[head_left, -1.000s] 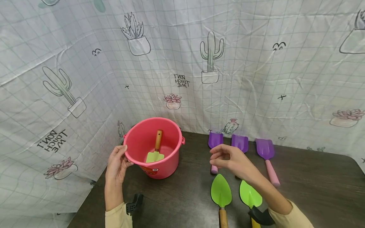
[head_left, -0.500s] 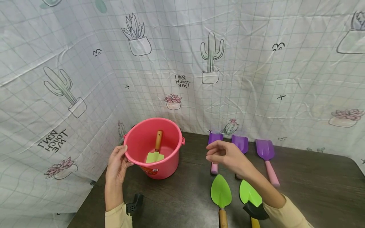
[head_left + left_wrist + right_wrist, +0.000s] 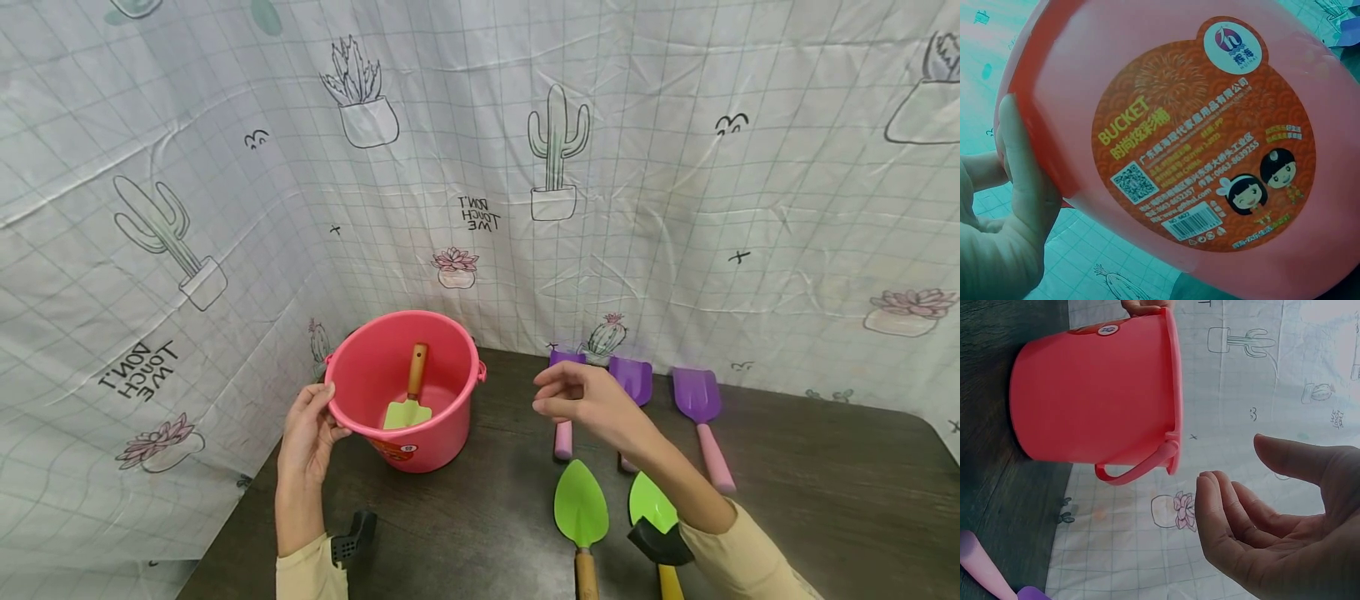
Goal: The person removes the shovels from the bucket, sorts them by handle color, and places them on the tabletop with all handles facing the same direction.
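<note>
A pink bucket stands at the left of the dark table. My left hand grips its rim, thumb at the edge. Inside the bucket lies a small pale-green hand shovel with a wooden handle. In the left wrist view a round label covers the bucket's side. My right hand hovers above the table to the right of the bucket, fingers loosely bent and holding nothing. It partly hides two purple hand shovels, the left one and the middle one. The right wrist view shows thumb and fingertips apart.
Farther right lies a third purple shovel with a pink handle. Two green trowels, a wooden-handled trowel and a yellow-handled trowel, lie nearer the front. A printed cloth hangs behind and left of the table.
My right hand has drifted a little to the left and slightly upward, still holding nothing. The left hand, the bucket and the shovel inside it have stayed in place.
</note>
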The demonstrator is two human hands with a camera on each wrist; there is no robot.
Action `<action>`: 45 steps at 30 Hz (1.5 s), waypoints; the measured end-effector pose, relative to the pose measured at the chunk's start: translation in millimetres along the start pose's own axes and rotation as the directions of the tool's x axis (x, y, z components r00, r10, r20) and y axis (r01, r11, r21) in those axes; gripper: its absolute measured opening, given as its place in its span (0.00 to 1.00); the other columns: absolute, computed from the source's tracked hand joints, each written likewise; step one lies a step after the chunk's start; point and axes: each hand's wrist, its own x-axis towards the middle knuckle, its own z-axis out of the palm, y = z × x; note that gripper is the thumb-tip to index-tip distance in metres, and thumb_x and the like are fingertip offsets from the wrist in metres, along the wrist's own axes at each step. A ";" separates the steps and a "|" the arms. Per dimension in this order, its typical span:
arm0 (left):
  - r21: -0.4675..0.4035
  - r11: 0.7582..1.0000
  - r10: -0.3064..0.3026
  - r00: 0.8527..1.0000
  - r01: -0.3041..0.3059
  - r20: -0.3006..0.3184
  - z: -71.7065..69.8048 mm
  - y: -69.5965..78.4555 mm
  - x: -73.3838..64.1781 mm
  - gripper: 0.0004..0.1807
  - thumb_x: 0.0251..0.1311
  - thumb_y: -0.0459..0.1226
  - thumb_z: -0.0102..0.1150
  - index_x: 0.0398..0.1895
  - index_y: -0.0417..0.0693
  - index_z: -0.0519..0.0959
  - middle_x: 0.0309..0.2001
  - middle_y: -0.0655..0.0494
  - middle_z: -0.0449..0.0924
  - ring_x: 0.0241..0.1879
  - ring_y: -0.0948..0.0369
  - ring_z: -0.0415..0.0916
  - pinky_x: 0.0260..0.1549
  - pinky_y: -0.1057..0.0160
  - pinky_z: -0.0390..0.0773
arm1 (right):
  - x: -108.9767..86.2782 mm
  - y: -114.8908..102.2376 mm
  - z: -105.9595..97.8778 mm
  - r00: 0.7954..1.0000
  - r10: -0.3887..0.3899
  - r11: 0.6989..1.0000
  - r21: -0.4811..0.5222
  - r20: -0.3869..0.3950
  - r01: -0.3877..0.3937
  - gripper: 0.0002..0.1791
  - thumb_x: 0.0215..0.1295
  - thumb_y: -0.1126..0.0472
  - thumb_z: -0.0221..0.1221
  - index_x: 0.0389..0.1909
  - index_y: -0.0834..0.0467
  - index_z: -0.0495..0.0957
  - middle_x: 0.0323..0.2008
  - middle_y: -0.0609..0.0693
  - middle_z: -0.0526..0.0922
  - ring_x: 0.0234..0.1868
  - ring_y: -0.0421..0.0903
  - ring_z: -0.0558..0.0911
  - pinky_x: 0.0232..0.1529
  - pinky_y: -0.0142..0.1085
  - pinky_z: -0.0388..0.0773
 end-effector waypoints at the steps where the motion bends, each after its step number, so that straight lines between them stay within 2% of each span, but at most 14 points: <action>1: 0.000 1.000 0.000 1.000 0.000 0.000 0.2 0.2 0.1 0.05 0.78 0.35 0.52 0.43 0.42 0.71 0.32 0.51 0.80 0.21 0.64 0.82 0.20 0.70 0.84 | 1.0 -0.8 0.3 1.000 -0.002 1.000 0.003 0.001 0.002 0.20 0.66 0.62 0.67 0.55 0.69 0.78 0.41 0.55 0.87 0.38 0.47 0.86 0.41 0.37 0.86; 12: 0.013 1.000 -0.017 1.000 0.017 -0.026 2.7 2.5 1.6 0.05 0.77 0.35 0.54 0.43 0.42 0.71 0.32 0.51 0.80 0.21 0.64 0.81 0.20 0.69 0.84 | 11.1 -10.1 3.2 1.000 -0.008 1.000 0.004 0.023 0.008 0.22 0.66 0.61 0.68 0.56 0.69 0.77 0.41 0.55 0.86 0.39 0.47 0.86 0.43 0.38 0.86; 23: 0.013 1.000 -0.019 1.000 0.019 -0.014 2.9 2.4 2.8 0.04 0.78 0.35 0.52 0.43 0.43 0.71 0.32 0.52 0.81 0.21 0.64 0.82 0.20 0.69 0.84 | 23.8 -15.6 9.7 0.997 -0.016 1.000 0.022 0.070 0.014 0.21 0.67 0.63 0.67 0.56 0.70 0.77 0.41 0.56 0.86 0.40 0.47 0.86 0.45 0.41 0.87; 29: 0.020 1.000 -0.015 1.000 0.016 -0.025 4.6 2.8 1.9 0.06 0.77 0.36 0.55 0.43 0.43 0.71 0.31 0.53 0.81 0.21 0.65 0.82 0.20 0.69 0.84 | 29.9 -17.0 14.5 0.998 -0.012 1.000 0.022 0.067 0.010 0.19 0.66 0.64 0.67 0.54 0.69 0.78 0.40 0.55 0.86 0.39 0.47 0.87 0.45 0.41 0.87; 40: 0.018 1.000 -0.014 1.000 0.015 -0.023 4.9 2.8 1.8 0.06 0.77 0.35 0.54 0.43 0.42 0.70 0.30 0.54 0.80 0.20 0.65 0.81 0.20 0.70 0.84 | 39.3 -23.9 28.0 0.996 -0.040 0.999 0.014 0.076 0.039 0.19 0.65 0.65 0.66 0.53 0.70 0.78 0.39 0.55 0.86 0.39 0.46 0.85 0.45 0.45 0.88; 45: 0.014 1.000 -0.021 1.000 0.021 -0.022 4.7 2.3 2.1 0.05 0.78 0.35 0.53 0.42 0.43 0.71 0.30 0.54 0.80 0.20 0.65 0.81 0.20 0.70 0.84 | 46.5 -30.3 35.3 0.997 -0.027 0.999 0.027 0.071 0.025 0.18 0.65 0.65 0.67 0.53 0.69 0.79 0.40 0.55 0.87 0.40 0.46 0.86 0.46 0.46 0.88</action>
